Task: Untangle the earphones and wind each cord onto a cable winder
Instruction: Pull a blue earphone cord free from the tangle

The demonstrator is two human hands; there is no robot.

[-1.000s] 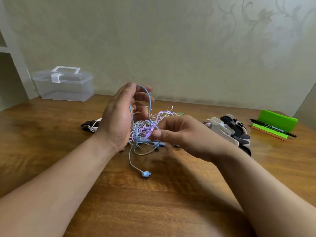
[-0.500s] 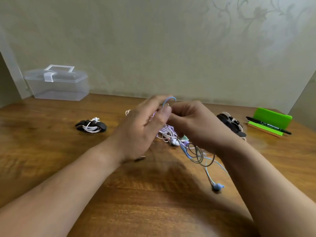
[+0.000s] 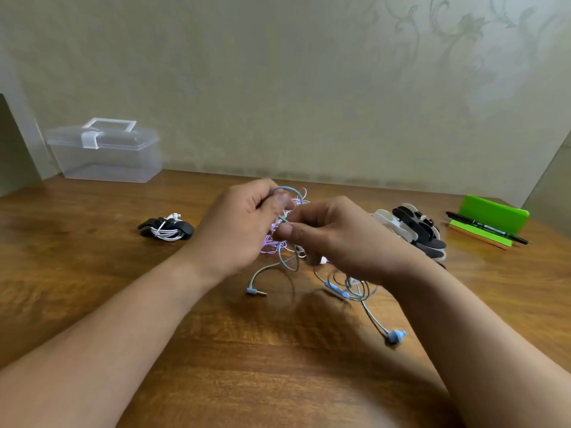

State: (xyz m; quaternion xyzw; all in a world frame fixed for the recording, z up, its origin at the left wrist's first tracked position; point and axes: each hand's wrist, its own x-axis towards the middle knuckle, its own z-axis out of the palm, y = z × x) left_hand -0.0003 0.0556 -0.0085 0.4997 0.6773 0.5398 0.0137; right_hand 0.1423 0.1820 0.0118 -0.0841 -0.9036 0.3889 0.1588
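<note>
step: untangling, by the look of it; picking the blue cord (image 3: 289,190) out of the tangle (image 3: 273,245); no winding of this one yet.
done so far: one white earphone (image 3: 168,233) wrapped on a black winder (image 3: 185,230), far left on the table (image 3: 92,288).
left hand (image 3: 244,230): curled, pinching the top loop of the blue cord, held up off the table.
right hand (image 3: 336,239): curled too, thumb and finger pinching a cord right beside the left hand; looks like the blue cord, but hard to be sure.
tangle: purple and white cords, bunched between and behind both hands, partly hidden.
blue cord: up in the fingers at the top, then down to the table, with loose loops under the right wrist.
plug (image 3: 255,291): flat on the table, below the left hand, not touching it.
earbud (image 3: 395,336): on the table, just beside the right arm, out of the tangle.
winders (image 3: 414,230): a pile of black and white ones, just behind the right hand, not touched.
next move: probably find where blue crosses purple, push the loop through, then pull slow and soft.
watch out: a hard tug could make the knot tighter.
after that: likely grab one winder from the pile and wrap the blue cord on it.
other things: clear box (image 3: 105,152) at the back left; green stand (image 3: 491,211) with a pen (image 3: 488,231) at the far right.
</note>
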